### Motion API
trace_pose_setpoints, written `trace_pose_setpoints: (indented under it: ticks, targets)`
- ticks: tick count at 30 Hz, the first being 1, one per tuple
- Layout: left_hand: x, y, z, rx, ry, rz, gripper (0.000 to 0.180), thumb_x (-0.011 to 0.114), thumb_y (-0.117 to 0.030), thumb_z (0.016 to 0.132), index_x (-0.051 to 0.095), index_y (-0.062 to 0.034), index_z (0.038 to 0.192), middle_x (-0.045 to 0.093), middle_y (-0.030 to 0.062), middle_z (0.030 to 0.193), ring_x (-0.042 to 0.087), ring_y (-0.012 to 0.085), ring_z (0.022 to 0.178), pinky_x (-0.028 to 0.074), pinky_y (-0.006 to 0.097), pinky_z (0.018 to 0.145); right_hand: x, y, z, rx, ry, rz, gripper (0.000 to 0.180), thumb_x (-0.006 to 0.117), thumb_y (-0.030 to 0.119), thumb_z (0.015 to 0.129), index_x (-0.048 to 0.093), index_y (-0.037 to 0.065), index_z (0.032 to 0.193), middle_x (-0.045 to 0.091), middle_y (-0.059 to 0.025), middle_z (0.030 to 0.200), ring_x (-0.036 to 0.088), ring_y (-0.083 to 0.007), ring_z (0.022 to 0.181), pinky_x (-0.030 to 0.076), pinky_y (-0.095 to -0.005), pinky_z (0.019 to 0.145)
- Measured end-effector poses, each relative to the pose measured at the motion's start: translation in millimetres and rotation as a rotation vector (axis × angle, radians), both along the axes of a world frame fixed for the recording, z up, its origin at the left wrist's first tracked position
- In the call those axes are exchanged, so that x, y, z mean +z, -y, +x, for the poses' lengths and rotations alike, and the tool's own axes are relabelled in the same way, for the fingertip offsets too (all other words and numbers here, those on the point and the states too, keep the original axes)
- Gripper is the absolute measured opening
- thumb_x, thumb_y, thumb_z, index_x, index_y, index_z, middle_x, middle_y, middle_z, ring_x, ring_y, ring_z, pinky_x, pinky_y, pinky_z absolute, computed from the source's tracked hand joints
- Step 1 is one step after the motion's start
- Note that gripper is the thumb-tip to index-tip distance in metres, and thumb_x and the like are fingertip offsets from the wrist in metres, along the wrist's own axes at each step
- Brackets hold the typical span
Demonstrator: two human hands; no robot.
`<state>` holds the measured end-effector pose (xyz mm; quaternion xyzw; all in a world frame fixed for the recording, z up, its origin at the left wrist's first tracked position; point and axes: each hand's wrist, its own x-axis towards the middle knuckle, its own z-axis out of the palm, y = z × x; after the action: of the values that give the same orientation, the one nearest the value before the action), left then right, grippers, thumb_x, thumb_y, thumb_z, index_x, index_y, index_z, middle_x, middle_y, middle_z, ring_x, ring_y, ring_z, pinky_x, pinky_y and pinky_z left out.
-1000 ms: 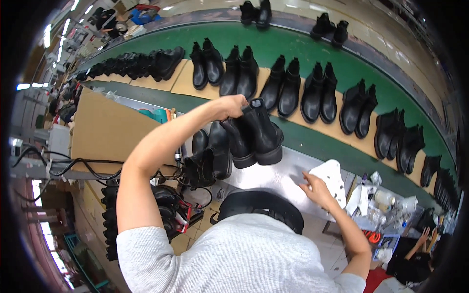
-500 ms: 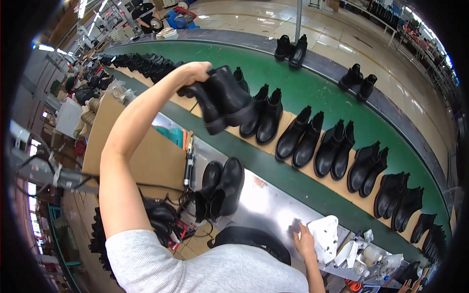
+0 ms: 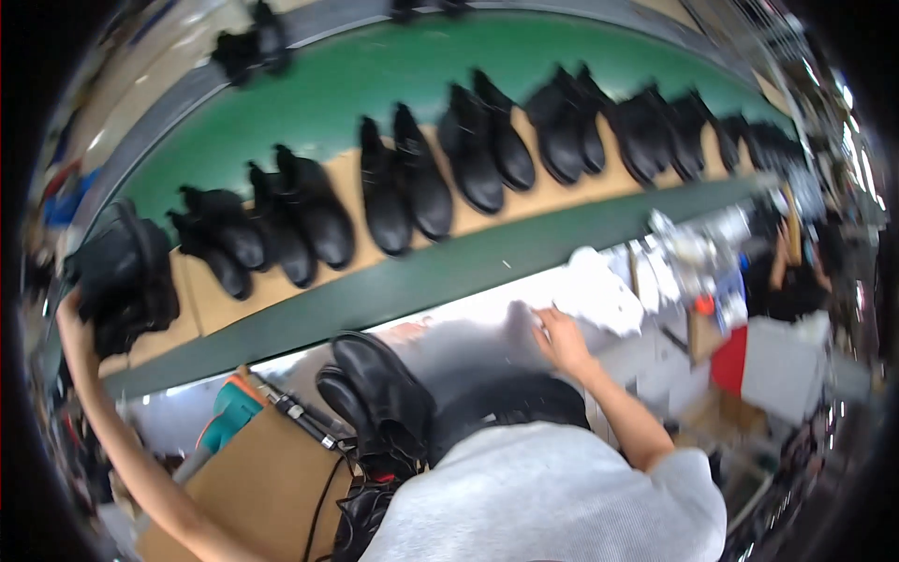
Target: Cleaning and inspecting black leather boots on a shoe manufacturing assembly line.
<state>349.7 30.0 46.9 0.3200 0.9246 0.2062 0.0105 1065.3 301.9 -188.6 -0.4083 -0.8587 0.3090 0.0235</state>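
Observation:
At the far left, my left arm reaches over the belt and my left hand (image 3: 71, 317) is closed at the near side of a pair of black ankle boots (image 3: 126, 267). Blur and the boots hide most of its fingers. My right hand (image 3: 564, 339) is over the shiny metal worktop (image 3: 478, 332), fingers loosely bent and apart, nothing in them. Just beyond it lies a white cloth (image 3: 599, 292) with dark spots. Another pair of black boots (image 3: 379, 389) rests on the worktop in front of me, left of centre.
Several pairs of black boots (image 3: 403, 192) stand on brown boards along the green conveyor belt (image 3: 337, 112). A teal and orange tool (image 3: 229, 412) lies beside a cardboard sheet (image 3: 267, 482). Clear plastic items (image 3: 702, 244) crowd the right. Another person's hand (image 3: 781, 253) shows beyond.
My view has swung to the right, so the belt and boots appear shifted. My left hand and its boots are now at the far left. My right hand stays by the cloth.

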Motion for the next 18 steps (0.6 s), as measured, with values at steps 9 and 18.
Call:
trace_pose_setpoints:
  ticks: [9, 18]
  targets:
    - [-44, -187, 292, -0.581, 0.17, -0.017, 0.036, 0.065, -0.007, 0.074, 0.055, -0.0016, 0.107, 0.056, 0.0117, 0.105, 0.055, 0.0224, 0.094, 0.044, 0.032, 0.081, 17, -24, 88, -0.429, 0.3, 0.423, 0.043, 0.068, 0.009, 0.07, 0.053, 0.002, 0.109, 0.052, -0.0169, 0.105, 0.054, -0.0319, 0.095, 0.048, -0.0396, 0.075]
    - [-173, -173, 546, -0.5, 0.398, -0.068, 0.017, 0.059, -0.004, 0.072, 0.062, 0.005, 0.087, 0.059, 0.0269, 0.082, 0.058, 0.0419, 0.079, 0.046, 0.045, 0.07, -38, -30, 126, -0.219, 0.12, 0.504, 0.025, 0.057, 0.006, 0.074, 0.058, 0.002, 0.099, 0.054, -0.0119, 0.094, 0.055, -0.0281, 0.085, 0.048, -0.0376, 0.069]
